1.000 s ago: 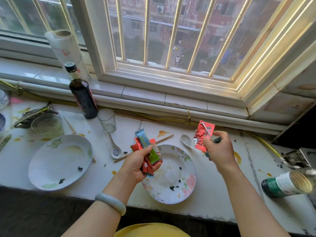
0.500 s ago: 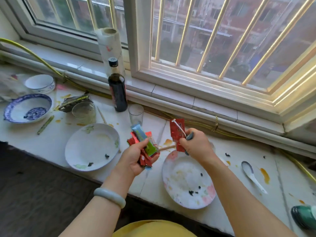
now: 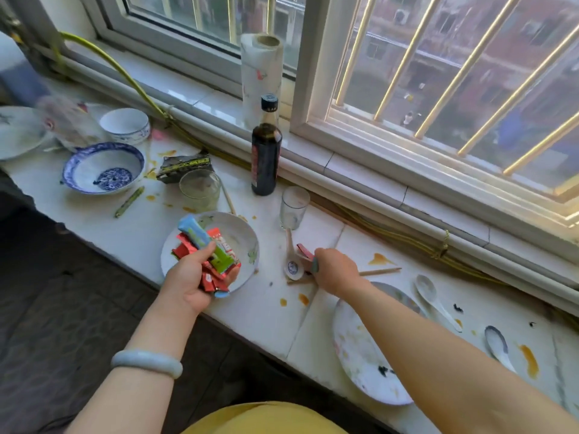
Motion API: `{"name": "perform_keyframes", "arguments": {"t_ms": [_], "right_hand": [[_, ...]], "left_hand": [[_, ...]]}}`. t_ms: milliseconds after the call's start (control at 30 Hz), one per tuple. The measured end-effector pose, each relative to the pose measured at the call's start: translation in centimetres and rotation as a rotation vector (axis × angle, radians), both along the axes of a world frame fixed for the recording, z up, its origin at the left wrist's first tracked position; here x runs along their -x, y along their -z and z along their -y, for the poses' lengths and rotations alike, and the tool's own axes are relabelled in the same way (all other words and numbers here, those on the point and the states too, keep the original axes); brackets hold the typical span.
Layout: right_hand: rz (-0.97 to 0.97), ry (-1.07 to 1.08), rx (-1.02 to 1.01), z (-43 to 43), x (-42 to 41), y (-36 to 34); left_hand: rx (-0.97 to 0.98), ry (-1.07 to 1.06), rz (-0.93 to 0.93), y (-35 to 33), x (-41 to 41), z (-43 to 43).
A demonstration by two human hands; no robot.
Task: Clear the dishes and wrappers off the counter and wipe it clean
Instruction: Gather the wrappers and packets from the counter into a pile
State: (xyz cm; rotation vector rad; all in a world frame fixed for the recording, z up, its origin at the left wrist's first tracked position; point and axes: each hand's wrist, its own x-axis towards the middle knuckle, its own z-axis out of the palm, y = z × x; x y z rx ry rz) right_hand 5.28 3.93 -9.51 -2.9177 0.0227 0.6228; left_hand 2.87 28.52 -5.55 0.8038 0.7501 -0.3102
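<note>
A head-worn camera looks down at a white bench (image 3: 103,220) under a barred window, spattered with orange sauce. Since a moment ago the view has swung left, bringing more dirty dishes into sight.

At far left sit a blue-patterned bowl (image 3: 103,167) and, behind it, a small white bowl (image 3: 125,125). Next come a crumpled dark wrapper (image 3: 183,167), a cloudy glass (image 3: 200,189), a dark sauce bottle (image 3: 266,151) with a paper-towel roll (image 3: 261,76) behind it, and a small clear glass (image 3: 294,208).

The left hand (image 3: 191,281) hovers over a smeared white plate (image 3: 244,236), its fingers clamped on a bundle of wrappers (image 3: 208,252), red, blue and green.

The right hand (image 3: 336,270), raised half a second ago with a red wrapper (image 3: 304,253), has dropped to the bench. Its fingers are closed around that wrapper and reach down beside a ceramic spoon (image 3: 293,266) and a chopstick (image 3: 380,271); whether they have gripped either cannot be told.

Further right lie a floral plate (image 3: 360,355), partly under the forearm, and two more spoons (image 3: 434,297) (image 3: 498,346).

The wrappers appear nearly gathered, though the dark one remains. Dishes and wiping look untouched.
</note>
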Motion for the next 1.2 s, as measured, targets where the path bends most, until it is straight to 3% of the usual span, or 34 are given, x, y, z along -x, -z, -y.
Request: {"name": "perform_keyframes", "arguments": {"t_ms": [267, 633, 1200], "right_hand": [[-0.117, 0.046, -0.020, -1.2, -1.4, 0.2], [-0.088, -0.028, 0.139, -3.0, -1.4, 0.4], [0.032, 0.251, -0.104, -3.9, -1.4, -3.7]], "left_hand": [[0.013, -0.043, -0.006, 0.0, -1.6, -3.0], [-0.008, -0.038, -0.048, 1.0, -2.4, -5.2], [0.036, 0.076, -0.042, 0.5, -3.0, -5.5]]}}
